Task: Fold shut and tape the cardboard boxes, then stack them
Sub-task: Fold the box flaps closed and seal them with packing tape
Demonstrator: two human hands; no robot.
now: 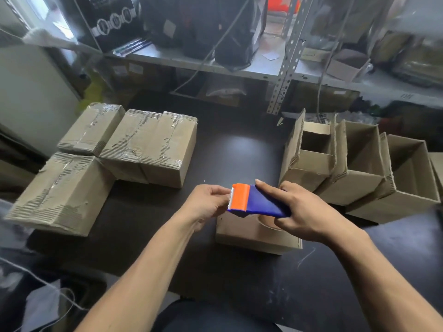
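Holding the blue plastic tape dispenser with the orange cutter head [256, 200] above a small closed brown cardboard box [256, 234], we grip its body in our right hand [302, 212], while our left hand [206, 203] pinches at the serrated edge. Beyond the left hand lie four taped cardboard boxes [148, 147]; beyond the right stand three open cardboard boxes [359, 164], all on a dark tabletop [239, 149].

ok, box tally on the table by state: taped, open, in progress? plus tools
Taped boxes: 4, namely far-left box, two side by side, near-left box
Open boxes: 3
Box under the hands, untaped: 1
Tape dispenser: 1, held by right hand, left hand pinching at its orange end
Total: 9
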